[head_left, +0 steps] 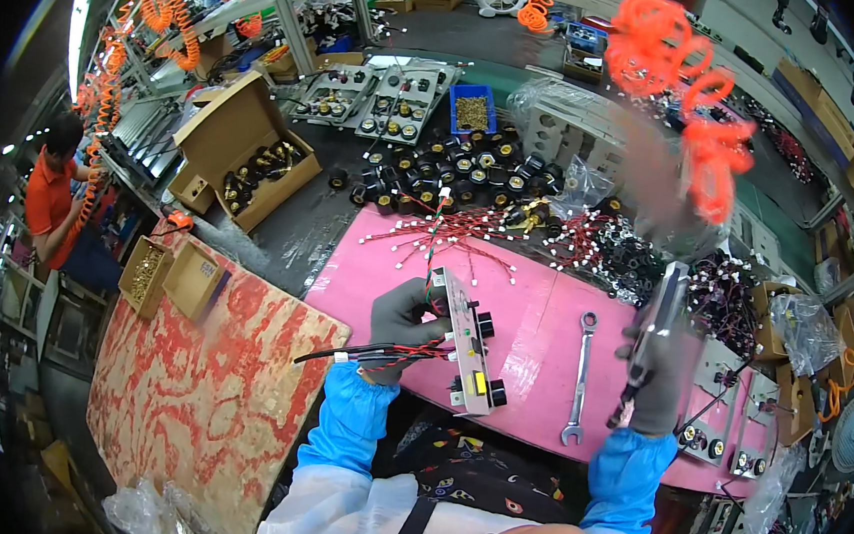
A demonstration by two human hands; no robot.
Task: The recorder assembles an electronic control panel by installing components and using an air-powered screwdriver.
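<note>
Panel of silver metal (pixel 468 346) with round black knobs (pixel 486 325) tilts above the pink work surface (pixel 531 351), clasped from its wired side by the grey-gloved left hand (pixel 398 320), seemingly so the knobs are left clear. The grey-gloved right hand (pixel 660 386) curls around a blurred, elongated silver tool (pixel 663 308), perhaps for control. Between them lies a silver double-ended wrench (pixel 580 379), apparently within either hand's reach.

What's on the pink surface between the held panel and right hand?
The head view shows a silver wrench lying between the held panel and right hand.
</note>
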